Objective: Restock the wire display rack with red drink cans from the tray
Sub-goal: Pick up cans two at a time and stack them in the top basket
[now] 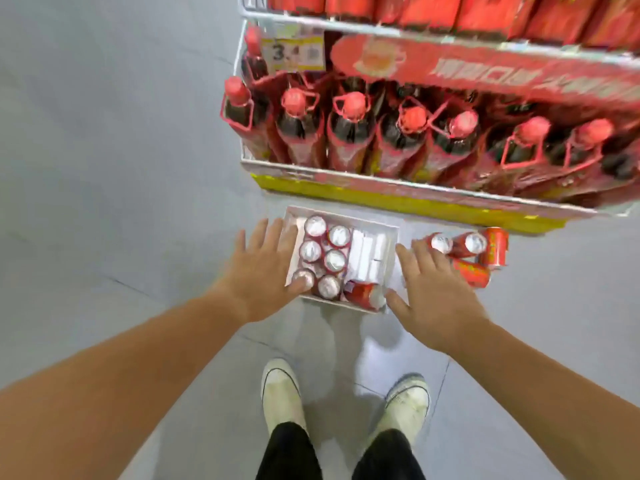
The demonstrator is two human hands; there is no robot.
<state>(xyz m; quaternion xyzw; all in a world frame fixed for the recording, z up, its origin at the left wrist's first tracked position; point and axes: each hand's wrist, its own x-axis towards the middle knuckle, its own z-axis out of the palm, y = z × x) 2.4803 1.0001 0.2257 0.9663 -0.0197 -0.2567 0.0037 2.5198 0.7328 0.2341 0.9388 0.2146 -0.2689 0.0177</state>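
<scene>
A white tray [391, 237] sits on the floor in front of the wire display rack [398, 183]. Several red drink cans [325, 252] stand upright in its left half, and one can [365, 294] lies on its side at the near edge. My left hand [259, 271] hovers open over the tray's left rim, its thumb over a near-left can. My right hand [436, 289] is spread open beside the tray's right rim. Neither hand holds anything. Several loose red cans [481, 251] lie on the floor to the right, just past my right fingertips.
The rack's lower shelf holds a row of dark bottles with red caps [353, 129]; red cartons [485, 12] fill the shelf above. A price tag [294, 51] hangs at the left. Grey tiled floor [104, 168] spreads to the left. My white shoes [282, 393] stand just behind the tray.
</scene>
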